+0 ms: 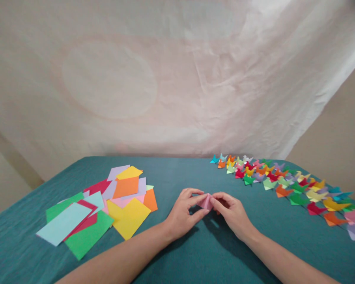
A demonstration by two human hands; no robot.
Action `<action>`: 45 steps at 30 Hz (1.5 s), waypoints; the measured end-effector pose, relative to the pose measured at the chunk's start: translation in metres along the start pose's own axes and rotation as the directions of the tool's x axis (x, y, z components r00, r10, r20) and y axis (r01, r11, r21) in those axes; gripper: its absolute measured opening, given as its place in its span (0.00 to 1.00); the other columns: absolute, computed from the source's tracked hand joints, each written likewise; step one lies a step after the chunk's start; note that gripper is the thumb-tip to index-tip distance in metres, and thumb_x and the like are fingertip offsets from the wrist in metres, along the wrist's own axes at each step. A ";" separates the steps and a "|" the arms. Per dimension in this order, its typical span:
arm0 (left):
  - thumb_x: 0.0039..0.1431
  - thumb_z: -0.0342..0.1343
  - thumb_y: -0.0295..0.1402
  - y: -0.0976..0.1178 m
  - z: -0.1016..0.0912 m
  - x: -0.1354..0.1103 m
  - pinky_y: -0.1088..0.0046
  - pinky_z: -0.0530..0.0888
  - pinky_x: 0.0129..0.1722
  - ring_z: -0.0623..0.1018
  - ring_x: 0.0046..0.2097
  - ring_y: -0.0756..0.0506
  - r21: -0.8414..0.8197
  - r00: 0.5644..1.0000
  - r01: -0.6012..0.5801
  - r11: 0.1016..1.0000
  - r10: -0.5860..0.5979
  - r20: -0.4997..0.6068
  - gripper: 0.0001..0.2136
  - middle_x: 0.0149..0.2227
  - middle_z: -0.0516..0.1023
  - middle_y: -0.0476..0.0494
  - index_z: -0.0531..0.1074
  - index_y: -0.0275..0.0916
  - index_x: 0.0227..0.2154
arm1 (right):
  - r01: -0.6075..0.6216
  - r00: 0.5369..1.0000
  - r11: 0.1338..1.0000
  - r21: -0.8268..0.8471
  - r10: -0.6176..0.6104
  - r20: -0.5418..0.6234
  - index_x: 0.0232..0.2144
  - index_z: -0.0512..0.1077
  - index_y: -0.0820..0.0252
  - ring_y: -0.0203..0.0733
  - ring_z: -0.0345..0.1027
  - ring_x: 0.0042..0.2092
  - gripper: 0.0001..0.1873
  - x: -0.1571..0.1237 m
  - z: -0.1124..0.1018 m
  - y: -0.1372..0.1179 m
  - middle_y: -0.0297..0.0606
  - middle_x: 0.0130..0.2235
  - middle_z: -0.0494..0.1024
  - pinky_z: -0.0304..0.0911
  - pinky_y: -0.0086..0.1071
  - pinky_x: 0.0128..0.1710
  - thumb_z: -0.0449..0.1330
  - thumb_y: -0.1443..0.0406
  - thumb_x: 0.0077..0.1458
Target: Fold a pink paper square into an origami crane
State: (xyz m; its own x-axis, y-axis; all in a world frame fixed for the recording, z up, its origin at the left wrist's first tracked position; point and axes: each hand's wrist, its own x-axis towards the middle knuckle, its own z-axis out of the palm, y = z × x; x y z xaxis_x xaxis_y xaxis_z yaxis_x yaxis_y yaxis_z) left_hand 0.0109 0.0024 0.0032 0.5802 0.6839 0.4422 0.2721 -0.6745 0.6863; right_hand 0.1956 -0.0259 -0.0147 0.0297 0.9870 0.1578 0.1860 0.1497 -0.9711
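- My left hand: fingers and thumb pinched on the left side of a small, pink, folded-paper piece.
- My right hand: thumb and fingertips closed on the right side of the same piece, which lies between my two hands, near the middle of a dark teal cloth.
- To my left: overlapping flat rectangular paper sheets in yellow, green, red, orange, lilac and pale blue.
- To my right: staggered rows of small, multicoloured, folded-paper birds.
- Behind: a pale, creased fabric backdrop.
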 end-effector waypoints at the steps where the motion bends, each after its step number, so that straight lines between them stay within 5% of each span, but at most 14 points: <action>1: 0.57 0.54 0.35 0.000 0.000 0.000 0.63 0.63 0.53 0.66 0.51 0.43 0.001 1.000 0.006 1.000 -0.006 -0.012 0.17 0.48 0.69 0.43 0.68 0.48 0.50 | 0.005 1.000 1.000 -0.010 -0.005 0.002 0.31 0.72 0.62 0.35 0.62 0.26 0.19 0.000 0.000 0.000 0.34 0.26 0.71 0.59 0.28 0.26 0.57 0.51 0.51; 45: 0.57 0.55 0.34 0.000 0.000 0.000 0.70 0.67 0.47 0.71 0.44 0.47 -0.134 0.995 0.095 0.986 -0.097 -0.015 0.11 0.40 0.73 0.46 0.74 0.47 0.43 | 0.172 0.983 0.979 -0.113 -0.164 0.079 0.35 0.78 0.55 0.39 0.68 0.36 0.11 -0.001 -0.003 -0.004 0.35 0.32 0.76 0.61 0.30 0.37 0.57 0.60 0.55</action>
State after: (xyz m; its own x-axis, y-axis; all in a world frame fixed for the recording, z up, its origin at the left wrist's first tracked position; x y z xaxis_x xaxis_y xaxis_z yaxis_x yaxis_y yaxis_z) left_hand 0.0112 0.0020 0.0033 0.5393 0.7505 0.3819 0.2205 -0.5636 0.7961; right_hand 0.1980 -0.0277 -0.0105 -0.0785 0.9505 0.3007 0.2977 0.3102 -0.9029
